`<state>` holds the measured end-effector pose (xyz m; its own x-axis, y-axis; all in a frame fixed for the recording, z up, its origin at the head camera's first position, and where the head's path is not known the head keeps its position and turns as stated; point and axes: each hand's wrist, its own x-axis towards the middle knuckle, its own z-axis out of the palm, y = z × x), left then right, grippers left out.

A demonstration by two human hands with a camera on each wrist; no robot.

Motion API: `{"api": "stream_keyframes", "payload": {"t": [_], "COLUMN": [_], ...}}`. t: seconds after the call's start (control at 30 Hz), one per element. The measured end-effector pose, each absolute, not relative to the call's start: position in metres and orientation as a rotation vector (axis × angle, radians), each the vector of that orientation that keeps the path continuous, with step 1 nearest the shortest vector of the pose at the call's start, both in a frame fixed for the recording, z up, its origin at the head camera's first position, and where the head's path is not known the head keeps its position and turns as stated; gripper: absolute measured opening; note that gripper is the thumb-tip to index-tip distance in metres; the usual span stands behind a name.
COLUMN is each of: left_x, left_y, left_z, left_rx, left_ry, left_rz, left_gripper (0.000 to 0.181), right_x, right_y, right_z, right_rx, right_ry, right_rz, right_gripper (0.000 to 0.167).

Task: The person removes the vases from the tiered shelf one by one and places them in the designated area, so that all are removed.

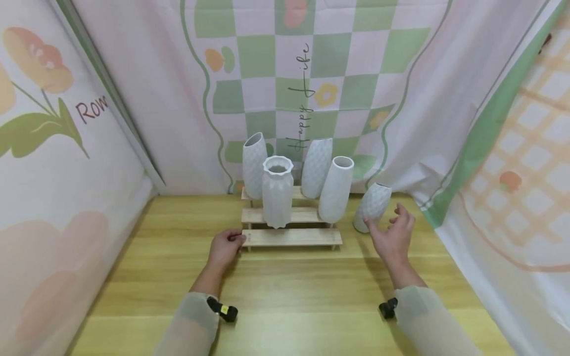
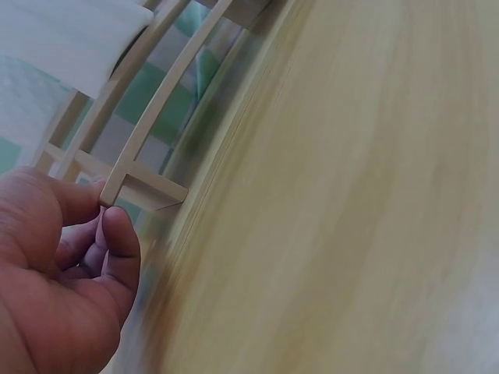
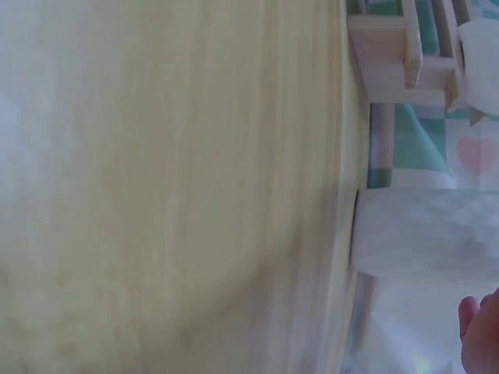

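A three-step wooden stand (image 1: 291, 238) stands on the table. My left hand (image 1: 224, 249) pinches the left end of its lowest board between thumb and finger, seen closely in the left wrist view. On the top step are two textured white vases with slanted mouths, a left one (image 1: 254, 173) and a right one (image 1: 316, 170). The middle step bears a scalloped-rim white vase (image 1: 277, 200) and a smooth round-mouthed white vase (image 1: 337, 193). Beside the stand, a shorter white vase (image 1: 373, 206) stands on the table. My right hand (image 1: 395, 238) is at that vase's right side, fingers loosely bent and thumb near it; contact is unclear.
The wooden table (image 1: 294, 296) runs back to a hanging checkered cloth (image 1: 294, 64). Printed curtains enclose the left side (image 1: 58, 198) and the right side (image 1: 512, 198). The lowest step holds no vase.
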<state>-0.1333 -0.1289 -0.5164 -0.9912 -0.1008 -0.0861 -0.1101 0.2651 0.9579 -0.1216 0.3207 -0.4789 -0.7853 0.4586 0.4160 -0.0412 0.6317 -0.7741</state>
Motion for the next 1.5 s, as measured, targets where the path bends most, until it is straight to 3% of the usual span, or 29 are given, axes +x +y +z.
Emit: {"api": "stream_keyframes", "payload": {"t": [0.33, 0.63, 1.03, 1.5], "left_x": [-0.135, -0.135, -0.137, -0.133], "left_y": [-0.129, -0.128, -0.128, -0.127], "left_z": [-0.515, -0.512, -0.513, -0.516], "left_rx": [-0.194, -0.213, -0.229, -0.233], "left_ry": [2.469, 2.47, 2.464, 2.426], "left_rz": [1.923, 1.924, 1.932, 1.962], "left_gripper": [0.029, 0.03, 0.031, 0.03], "right_x": [-0.119, -0.118, -0.134, -0.15], "right_y": [0.305, 0.288, 0.261, 0.247], "right_z": [-0.467, -0.454, -0.441, -0.443], "right_rx": [-0.2, -0.018, 0.119, 0.202], "right_ry": [-2.147, -2.113, -2.418, -2.406], "right_rz": [1.049, 1.159, 1.257, 1.363], "right_gripper": [0.08, 0.076, 0.098, 0.099]}}
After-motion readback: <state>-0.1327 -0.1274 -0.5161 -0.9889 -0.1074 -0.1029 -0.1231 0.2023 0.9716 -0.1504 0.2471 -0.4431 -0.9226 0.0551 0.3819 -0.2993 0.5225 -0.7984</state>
